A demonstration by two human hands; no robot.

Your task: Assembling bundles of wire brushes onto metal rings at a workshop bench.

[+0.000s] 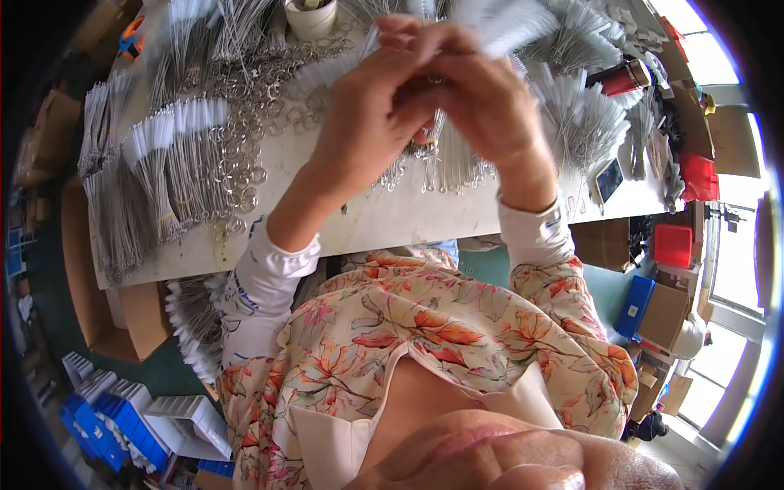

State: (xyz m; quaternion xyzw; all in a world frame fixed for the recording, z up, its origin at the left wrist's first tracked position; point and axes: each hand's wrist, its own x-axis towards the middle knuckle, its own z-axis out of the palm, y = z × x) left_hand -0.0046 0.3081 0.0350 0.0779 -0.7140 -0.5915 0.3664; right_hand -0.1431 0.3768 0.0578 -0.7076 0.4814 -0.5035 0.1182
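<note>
My left hand (367,110) and my right hand (494,106) meet above the far middle of the table, fingers closed in against each other. A bundle of wire-handled brushes (508,26) is held between them, its white bristles smeared by motion and sticking out beyond my right hand. My fingers hide most of the handles. Below my hands, more thin wire handles with small end loops (457,167) show over the tabletop; I cannot tell whether any belong to the held bundle. Loose metal rings (249,175) lie in a heap left of my left hand.
Bundles of white-tipped brushes (167,155) cover the table's (359,233) left side, with more brushes (576,114) at right. A white pot (312,18), orange tape roll (131,39), red cylinder (625,78) and phone-like device (608,181) stand around. A cardboard box (106,302) is at left.
</note>
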